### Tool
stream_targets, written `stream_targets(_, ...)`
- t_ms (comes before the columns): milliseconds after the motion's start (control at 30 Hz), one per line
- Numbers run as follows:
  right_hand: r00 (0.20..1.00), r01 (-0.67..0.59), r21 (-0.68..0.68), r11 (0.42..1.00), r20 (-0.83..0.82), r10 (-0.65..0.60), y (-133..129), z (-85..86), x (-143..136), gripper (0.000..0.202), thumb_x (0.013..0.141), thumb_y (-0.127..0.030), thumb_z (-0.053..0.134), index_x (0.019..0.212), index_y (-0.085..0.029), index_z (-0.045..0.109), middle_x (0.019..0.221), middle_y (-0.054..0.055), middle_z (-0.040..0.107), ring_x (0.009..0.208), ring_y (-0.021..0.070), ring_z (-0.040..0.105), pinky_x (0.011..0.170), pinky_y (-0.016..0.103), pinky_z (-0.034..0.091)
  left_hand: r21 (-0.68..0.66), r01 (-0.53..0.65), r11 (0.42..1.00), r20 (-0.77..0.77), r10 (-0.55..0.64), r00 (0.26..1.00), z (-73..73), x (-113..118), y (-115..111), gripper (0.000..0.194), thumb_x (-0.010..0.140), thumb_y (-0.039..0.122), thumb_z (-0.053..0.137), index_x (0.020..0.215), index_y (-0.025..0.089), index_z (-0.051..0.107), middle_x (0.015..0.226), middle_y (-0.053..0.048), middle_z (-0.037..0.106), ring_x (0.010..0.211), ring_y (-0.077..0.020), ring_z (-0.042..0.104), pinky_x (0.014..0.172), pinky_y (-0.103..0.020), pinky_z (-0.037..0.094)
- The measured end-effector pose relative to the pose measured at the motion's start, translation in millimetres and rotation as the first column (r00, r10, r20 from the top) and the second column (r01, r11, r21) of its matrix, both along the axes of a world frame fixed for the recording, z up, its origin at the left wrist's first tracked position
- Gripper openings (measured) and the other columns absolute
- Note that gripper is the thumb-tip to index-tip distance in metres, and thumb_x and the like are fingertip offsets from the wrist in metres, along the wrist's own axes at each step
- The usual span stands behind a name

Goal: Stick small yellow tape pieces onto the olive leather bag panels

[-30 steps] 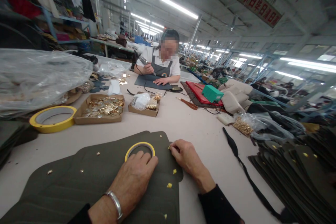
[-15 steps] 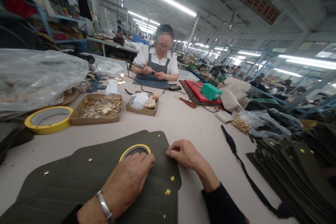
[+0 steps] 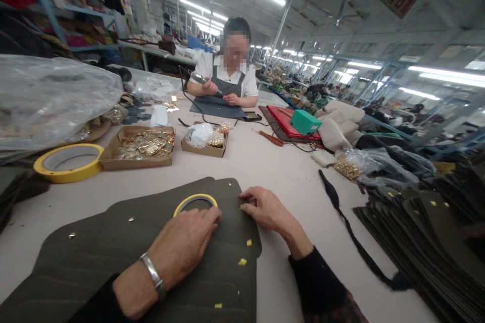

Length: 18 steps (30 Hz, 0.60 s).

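A stack of dark olive panels (image 3: pixel 151 252) lies on the table in front of me, with small metal studs and several yellow tape bits (image 3: pixel 242 262) on the top one. My left hand (image 3: pixel 185 245) rests over it, fingers curled round a small roll of yellow tape (image 3: pixel 197 198) whose lower part they hide. At the panel's right edge is my right hand (image 3: pixel 265 208), thumb and forefinger parted. A tiny yellow speck shows by its thumb tip; whether it is stuck to the panel or the thumb I cannot tell.
Beyond are a large yellow tape roll (image 3: pixel 70 161), a box of metal plates (image 3: pixel 144 144) and a box with bagged fittings (image 3: pixel 204 140). A person (image 3: pixel 227 78) works opposite with a corded tool. More olive panels (image 3: pixel 413 242) and a black strap (image 3: pixel 341 212) lie right.
The thumb and forefinger of my right hand, pinched together before, have come apart at the panel's edge. My left hand stays on the tape roll. The view has tilted slightly down.
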State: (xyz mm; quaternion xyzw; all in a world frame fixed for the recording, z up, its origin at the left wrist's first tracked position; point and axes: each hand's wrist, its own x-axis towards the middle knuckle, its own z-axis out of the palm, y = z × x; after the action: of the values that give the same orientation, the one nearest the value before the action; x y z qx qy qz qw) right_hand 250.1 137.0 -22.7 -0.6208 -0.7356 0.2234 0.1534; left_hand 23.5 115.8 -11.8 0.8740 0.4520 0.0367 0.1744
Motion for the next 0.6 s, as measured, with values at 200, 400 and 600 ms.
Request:
stream_targets(200, 1.000, 0.007, -0.018, 1.000, -0.009, -0.007, 2.0, -0.9, 0.3, 0.031, 0.077, -0.023, 0.064, 0.108, -0.017, 0.068, 0.097, 0.007, 0.068, 0.084, 0.0182, 0.061, 0.076, 0.029, 0.045, -0.130, -0.013, 0.991, 0.095, 0.026, 0.995, 6.3, -2.5, 0.7, 0.020, 0.095, 0.025, 0.030, 0.099, 0.023, 0.049, 0.089, -0.003, 0.065, 0.081, -0.0213, 0.062, 0.071, -0.033, 0.044)
stream_targets(400, 0.993, -0.019, -0.112, 0.993, -0.122, 0.005, -2.4, 2.6, -6.3, 0.032, 0.073, -0.022, 0.068, 0.104, -0.015, 0.069, 0.090, 0.005, 0.069, 0.080, 0.0171, 0.062, 0.071, 0.027, 0.046, -0.168, 0.059, 0.984, 0.177, -0.029, 0.984, 9.9, -6.3, -2.3, 0.018, 0.095, 0.027, 0.031, 0.093, 0.025, 0.049, 0.082, 0.001, 0.064, 0.075, -0.0180, 0.061, 0.067, -0.029, 0.041)
stream_targets(600, 0.974, -0.107, -0.220, 0.970, -0.218, 0.058, -6.3, 9.2, -9.9, 0.022, 0.075, -0.020, 0.066, 0.096, -0.016, 0.070, 0.069, 0.000, 0.067, 0.061, 0.0125, 0.058, 0.056, 0.022, 0.042, -0.024, 0.043, 0.999, 0.193, -0.038, 0.981, 3.0, -11.4, 4.8, 0.023, 0.095, 0.025, 0.031, 0.103, 0.027, 0.052, 0.090, 0.001, 0.067, 0.077, -0.0179, 0.064, 0.066, -0.028, 0.043)
